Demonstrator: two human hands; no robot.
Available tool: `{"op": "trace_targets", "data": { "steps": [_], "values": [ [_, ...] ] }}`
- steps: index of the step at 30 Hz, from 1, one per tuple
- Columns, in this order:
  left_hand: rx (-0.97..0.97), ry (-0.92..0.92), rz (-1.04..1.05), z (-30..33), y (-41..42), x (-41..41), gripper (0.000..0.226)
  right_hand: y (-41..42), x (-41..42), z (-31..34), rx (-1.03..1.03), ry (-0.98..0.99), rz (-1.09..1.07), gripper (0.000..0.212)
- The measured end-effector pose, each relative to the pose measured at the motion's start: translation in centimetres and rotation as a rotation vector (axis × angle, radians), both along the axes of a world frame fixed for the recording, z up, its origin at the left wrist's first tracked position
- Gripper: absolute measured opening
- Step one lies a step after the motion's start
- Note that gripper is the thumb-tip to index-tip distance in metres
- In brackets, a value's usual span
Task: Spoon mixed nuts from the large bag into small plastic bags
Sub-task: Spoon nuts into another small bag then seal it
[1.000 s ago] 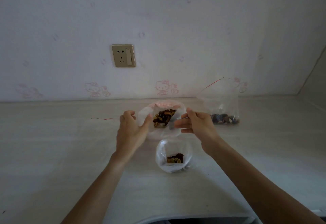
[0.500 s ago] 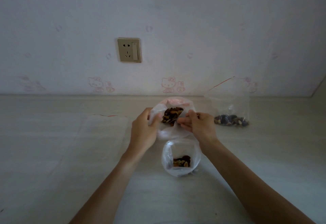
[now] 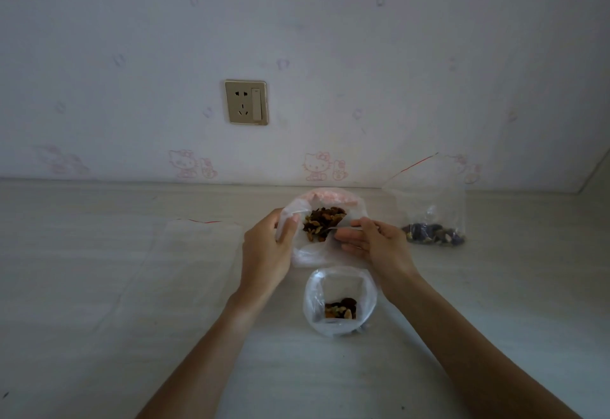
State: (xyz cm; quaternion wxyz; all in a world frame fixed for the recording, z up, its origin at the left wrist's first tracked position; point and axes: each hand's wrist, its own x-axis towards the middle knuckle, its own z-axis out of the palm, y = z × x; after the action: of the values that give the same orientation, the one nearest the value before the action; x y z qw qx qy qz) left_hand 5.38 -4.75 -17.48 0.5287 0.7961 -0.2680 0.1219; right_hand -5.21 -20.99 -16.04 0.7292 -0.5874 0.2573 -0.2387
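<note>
While the left hand (image 3: 267,253) pinches the large bag (image 3: 325,230) open at its rim, the right hand (image 3: 373,243) grips a spoon handle (image 3: 333,228) dipping into the nuts (image 3: 323,222). Best advice: lift a level scoop straight to the small bag (image 3: 340,303) standing open just in front, already holding a few nuts.

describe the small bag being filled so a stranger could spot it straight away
Start at the beige wall socket and drop to the pale tabletop, where both hands hold open a large clear plastic bag of mixed nuts. Just nearer the person stands the small open clear plastic bag. Unlike the red-striped zip bag with dark nuts to the right, its mouth gapes upward over a few nuts.
</note>
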Motion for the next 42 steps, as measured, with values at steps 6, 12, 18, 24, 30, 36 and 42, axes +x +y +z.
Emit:
{"op": "trace_targets", "data": {
  "steps": [6, 12, 18, 24, 30, 36, 42],
  "values": [
    [0.023, -0.034, 0.027, 0.0, 0.0, 0.1, 0.036, -0.4, -0.7, 0.5, -0.011, 0.003, -0.003, 0.031],
    [0.104, 0.010, 0.069, -0.1, 0.2, 0.4, 0.033, -0.6, -1.1, 1.6, -0.032, -0.036, 0.012, 0.032],
    [0.071, 0.107, 0.052, 0.4, 1.5, 0.7, 0.049, -0.5, -1.8, 3.3, -0.059, -0.083, 0.028, 0.033],
    [0.016, 0.009, 0.145, 0.8, 3.5, -2.0, 0.031, -0.2, -4.2, 4.3, -0.117, -0.099, 0.074, 0.033],
    [0.156, 0.128, -0.051, 0.8, 5.1, -6.0, 0.027, -0.1, -8.6, 4.1, -0.108, -0.105, 0.106, 0.033],
    [0.217, 0.238, -0.188, 0.0, 5.3, -8.2, 0.027, -0.3, -12.1, 3.6, -0.066, -0.073, 0.126, 0.035],
    [0.172, 0.262, -0.193, 0.9, 4.4, -8.4, 0.020, 0.9, -12.8, 3.3, -0.265, -0.010, 0.186, 0.033]
  ]
}}
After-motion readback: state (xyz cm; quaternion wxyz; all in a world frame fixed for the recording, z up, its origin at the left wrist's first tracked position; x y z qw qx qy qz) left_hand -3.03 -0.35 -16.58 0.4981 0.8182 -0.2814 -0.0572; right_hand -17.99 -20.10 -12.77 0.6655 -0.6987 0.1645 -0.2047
